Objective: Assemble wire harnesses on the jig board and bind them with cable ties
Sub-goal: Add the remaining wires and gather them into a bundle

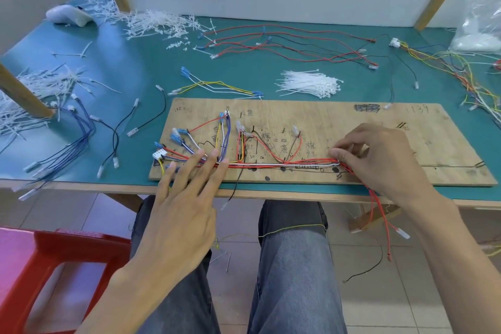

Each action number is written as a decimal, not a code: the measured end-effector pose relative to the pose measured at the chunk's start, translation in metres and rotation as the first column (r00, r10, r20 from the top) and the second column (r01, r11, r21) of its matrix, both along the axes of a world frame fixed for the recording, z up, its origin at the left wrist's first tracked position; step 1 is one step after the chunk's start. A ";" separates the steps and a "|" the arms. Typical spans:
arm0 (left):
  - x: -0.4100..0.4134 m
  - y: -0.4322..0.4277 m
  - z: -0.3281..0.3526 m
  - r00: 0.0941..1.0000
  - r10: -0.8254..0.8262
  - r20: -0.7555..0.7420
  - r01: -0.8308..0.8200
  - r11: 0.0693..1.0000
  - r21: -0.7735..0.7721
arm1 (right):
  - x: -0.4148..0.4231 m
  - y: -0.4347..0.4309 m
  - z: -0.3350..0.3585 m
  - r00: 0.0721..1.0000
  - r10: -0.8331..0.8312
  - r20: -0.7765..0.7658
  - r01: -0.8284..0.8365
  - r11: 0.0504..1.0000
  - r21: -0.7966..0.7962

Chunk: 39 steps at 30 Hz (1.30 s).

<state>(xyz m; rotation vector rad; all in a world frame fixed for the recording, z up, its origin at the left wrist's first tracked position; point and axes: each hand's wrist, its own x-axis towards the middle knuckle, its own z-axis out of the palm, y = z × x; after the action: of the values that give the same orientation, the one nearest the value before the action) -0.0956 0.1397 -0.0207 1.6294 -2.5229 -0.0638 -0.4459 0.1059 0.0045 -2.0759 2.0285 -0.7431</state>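
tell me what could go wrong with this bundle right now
The loose red wires hanging off the green table's edge may snag and drag the red and white wire bundle. Reaching for the white plastic cable ties means the right hand releasing its pinch, so the bundle could spread.

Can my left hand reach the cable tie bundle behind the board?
Probably yes: the left hand rests flat on the wires, holding nothing, and nothing tall stands on the jig board between it and the cable ties.
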 end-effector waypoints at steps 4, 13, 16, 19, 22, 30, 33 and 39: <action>-0.002 0.001 0.001 1.000 0.009 0.007 -0.009 1.000 0.012 | 0.009 0.008 -0.010 0.992 -0.129 0.009 0.129 0.990 -0.060; -0.052 -0.002 0.033 0.963 -0.269 0.008 0.268 0.958 -0.103 | 0.012 0.016 -0.018 0.990 -0.143 0.009 0.143 0.983 -0.113; -0.073 -0.011 0.031 0.938 -0.339 0.074 0.342 0.939 -0.029 | 0.008 0.016 -0.020 0.994 -0.104 0.031 0.106 0.990 -0.091; -0.076 -0.018 0.023 0.945 -0.324 0.054 0.325 0.946 -0.004 | 0.003 0.011 -0.019 0.995 -0.079 0.064 0.082 0.995 -0.057; -0.075 -0.018 0.016 0.955 -0.298 -0.006 0.298 0.955 0.005 | -0.003 0.004 -0.011 0.998 -0.045 0.039 0.045 0.999 0.008; -0.074 -0.021 0.013 0.944 -0.319 0.086 0.323 0.945 -0.049 | -0.014 -0.001 -0.002 0.988 0.144 -0.053 -0.140 0.988 0.070; -0.074 -0.021 0.009 0.939 -0.332 0.093 0.338 0.940 -0.045 | -0.015 -0.002 -0.002 0.986 0.145 -0.083 -0.139 0.988 0.069; -0.074 -0.023 0.008 0.929 -0.354 0.107 0.361 0.930 -0.062 | -0.015 -0.004 -0.003 0.983 0.141 -0.115 -0.132 0.988 0.082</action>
<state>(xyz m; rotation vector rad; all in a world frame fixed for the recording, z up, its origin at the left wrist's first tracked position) -0.1700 0.1167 -0.0131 1.1496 -2.8227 0.0791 -0.4613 0.1017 0.0013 -2.2397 1.9153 -0.5238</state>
